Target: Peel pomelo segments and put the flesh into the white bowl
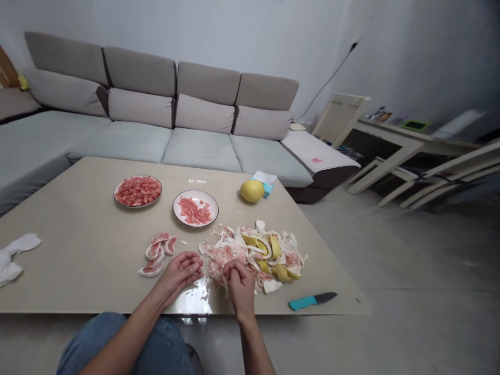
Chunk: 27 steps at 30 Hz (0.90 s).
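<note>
Peel point(275, 247), ragged and curved, lies beside a tightly curled right hand point(239, 286) and half-cupped left hand point(180, 275), contents unclear.

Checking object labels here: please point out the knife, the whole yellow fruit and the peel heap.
Knife point(309, 301), head view: handle, near the blade.
Whole yellow fruit point(252, 191), head view: middle of its skin.
Peel heap point(253, 255), head view: around its middle.

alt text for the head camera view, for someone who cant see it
A person's left hand and right hand are held apart over a table, the right by a heap of peel scraps; anything held is unclear. Around them are fruit segments, two plates of pink fruit pieces, a whole yellow fruit and a turquoise-handled knife; a grey sofa stands behind.
</note>
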Motion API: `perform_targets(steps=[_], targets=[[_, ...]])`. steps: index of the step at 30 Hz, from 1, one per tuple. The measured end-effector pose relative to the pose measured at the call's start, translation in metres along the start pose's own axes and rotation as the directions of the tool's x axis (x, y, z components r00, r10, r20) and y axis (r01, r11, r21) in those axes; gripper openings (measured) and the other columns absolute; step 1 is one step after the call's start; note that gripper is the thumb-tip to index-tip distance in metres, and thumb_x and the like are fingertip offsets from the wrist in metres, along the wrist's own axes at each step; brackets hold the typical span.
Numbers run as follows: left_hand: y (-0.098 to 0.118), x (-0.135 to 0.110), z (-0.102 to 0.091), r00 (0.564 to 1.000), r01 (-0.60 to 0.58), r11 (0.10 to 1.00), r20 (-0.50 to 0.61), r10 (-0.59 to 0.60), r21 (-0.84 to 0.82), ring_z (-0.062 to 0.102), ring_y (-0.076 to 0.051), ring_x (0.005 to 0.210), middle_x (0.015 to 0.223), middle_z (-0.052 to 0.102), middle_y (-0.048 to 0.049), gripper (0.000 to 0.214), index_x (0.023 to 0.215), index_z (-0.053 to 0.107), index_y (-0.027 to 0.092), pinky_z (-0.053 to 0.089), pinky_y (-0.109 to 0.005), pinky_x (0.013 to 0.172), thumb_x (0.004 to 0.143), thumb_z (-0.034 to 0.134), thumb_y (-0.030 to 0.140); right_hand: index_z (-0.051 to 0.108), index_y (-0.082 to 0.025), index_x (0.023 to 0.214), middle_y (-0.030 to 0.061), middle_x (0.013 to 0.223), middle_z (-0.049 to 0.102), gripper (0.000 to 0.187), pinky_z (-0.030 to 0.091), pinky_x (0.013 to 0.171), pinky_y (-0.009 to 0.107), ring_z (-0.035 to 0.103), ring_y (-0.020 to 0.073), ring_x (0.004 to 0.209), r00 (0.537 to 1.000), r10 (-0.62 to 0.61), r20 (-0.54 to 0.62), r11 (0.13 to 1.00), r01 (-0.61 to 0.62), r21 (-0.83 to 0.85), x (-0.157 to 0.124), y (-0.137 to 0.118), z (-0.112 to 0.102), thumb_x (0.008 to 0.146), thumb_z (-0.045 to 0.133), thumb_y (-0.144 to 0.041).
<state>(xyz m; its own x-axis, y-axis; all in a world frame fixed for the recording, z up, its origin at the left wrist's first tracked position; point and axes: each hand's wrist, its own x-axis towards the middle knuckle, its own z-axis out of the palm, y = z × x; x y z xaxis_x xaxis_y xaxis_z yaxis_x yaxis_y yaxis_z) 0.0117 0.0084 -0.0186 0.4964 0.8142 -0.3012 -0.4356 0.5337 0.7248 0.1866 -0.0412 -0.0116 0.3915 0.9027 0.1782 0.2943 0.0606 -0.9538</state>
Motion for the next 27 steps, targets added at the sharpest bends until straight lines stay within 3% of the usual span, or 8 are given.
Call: perform_targets(steps=[3, 6, 8, 12, 17, 24, 27], targets=[[0.001, -0.001, 0.003, 1.000, -0.020, 0.998, 0.015, 0.019, 0.061, 0.064, -0.014, 0.081, 0.090, 0.066, -0.0041, 0.024, 0.088, 0.068, 0.014, 0.051, -0.029, 0.084, 0.069, 0.080, 0.023, 0.069, -0.018, 0.084, 0.0058, 0.084, 0.068, 0.015, 0.049, 0.074, 0.031, 0.062, 0.0200, 0.080, 0.995, -0.083, 0.052, 0.977, 0.092, -0.193, -0.001, 0.000, -0.013, 0.082, 0.058, -0.028], [0.001, -0.001, 0.005, 0.997, -0.064, 0.984, 0.049, 0.057, 0.164, 0.063, -0.015, 0.082, 0.089, 0.068, -0.0047, 0.024, 0.087, 0.069, 0.014, 0.049, -0.027, 0.083, 0.068, 0.080, 0.024, 0.068, -0.020, 0.103, 0.0084, 0.101, 0.068, 0.023, 0.051, 0.079, 0.032, 0.063, 0.0204, 0.088, 0.976, -0.120, 0.181, 0.982, 0.144, -0.125, -0.006, -0.007, -0.010, 0.081, 0.064, -0.028], [0.000, -0.001, 0.004, 0.994, -0.090, 0.969, 0.077, 0.074, 0.232, 0.063, -0.016, 0.083, 0.089, 0.069, -0.0058, 0.024, 0.088, 0.070, 0.013, 0.048, -0.026, 0.081, 0.069, 0.079, 0.026, 0.068, -0.021, 0.100, 0.0074, 0.098, 0.068, 0.020, 0.053, 0.074, 0.030, 0.064, 0.0183, 0.080, 0.964, -0.115, 0.239, 0.990, 0.132, -0.055, -0.009, -0.012, -0.002, 0.081, 0.065, -0.028], [-0.001, -0.001, 0.000, 0.993, -0.093, 0.953, 0.091, 0.070, 0.290, 0.065, -0.019, 0.084, 0.089, 0.071, -0.0083, 0.026, 0.087, 0.071, 0.013, 0.048, -0.028, 0.080, 0.069, 0.078, 0.030, 0.070, -0.020, 0.085, 0.0049, 0.085, 0.068, 0.011, 0.052, 0.067, 0.027, 0.064, 0.0169, 0.073, 0.964, -0.107, 0.245, 0.993, 0.118, -0.031, -0.011, -0.016, 0.010, 0.082, 0.066, -0.030], [-0.003, 0.001, -0.001, 0.997, -0.070, 0.937, 0.048, 0.057, 0.341, 0.066, -0.021, 0.081, 0.087, 0.073, -0.0100, 0.030, 0.089, 0.072, 0.012, 0.050, -0.030, 0.077, 0.066, 0.079, 0.030, 0.071, -0.018, 0.081, 0.0056, 0.079, 0.069, 0.019, 0.052, 0.063, 0.026, 0.064, 0.0171, 0.069, 0.968, -0.094, 0.232, 0.993, 0.107, -0.042, -0.009, -0.012, 0.012, 0.083, 0.064, -0.036], [-0.004, 0.002, -0.001, 0.998, -0.055, 0.939, 0.033, 0.046, 0.339, 0.066, -0.020, 0.079, 0.088, 0.073, -0.0100, 0.028, 0.086, 0.073, 0.012, 0.051, -0.031, 0.078, 0.067, 0.079, 0.031, 0.069, -0.015, 0.079, 0.0045, 0.068, 0.069, 0.029, 0.052, 0.056, 0.025, 0.065, 0.0172, 0.060, 0.953, 0.115, 0.280, 0.983, -0.150, 0.105, -0.006, 0.001, 0.018, 0.077, 0.069, -0.044], [-0.003, 0.002, -0.001, 0.999, -0.048, 0.942, 0.017, 0.044, 0.334, 0.066, -0.020, 0.080, 0.090, 0.073, -0.0105, 0.030, 0.088, 0.073, 0.012, 0.051, -0.031, 0.078, 0.067, 0.078, 0.033, 0.070, -0.015, 0.079, 0.0046, 0.068, 0.070, 0.032, 0.053, 0.056, 0.027, 0.065, 0.0175, 0.060, 0.948, 0.136, 0.288, 0.976, -0.179, 0.128, -0.006, 0.001, 0.018, 0.076, 0.069, -0.046]])
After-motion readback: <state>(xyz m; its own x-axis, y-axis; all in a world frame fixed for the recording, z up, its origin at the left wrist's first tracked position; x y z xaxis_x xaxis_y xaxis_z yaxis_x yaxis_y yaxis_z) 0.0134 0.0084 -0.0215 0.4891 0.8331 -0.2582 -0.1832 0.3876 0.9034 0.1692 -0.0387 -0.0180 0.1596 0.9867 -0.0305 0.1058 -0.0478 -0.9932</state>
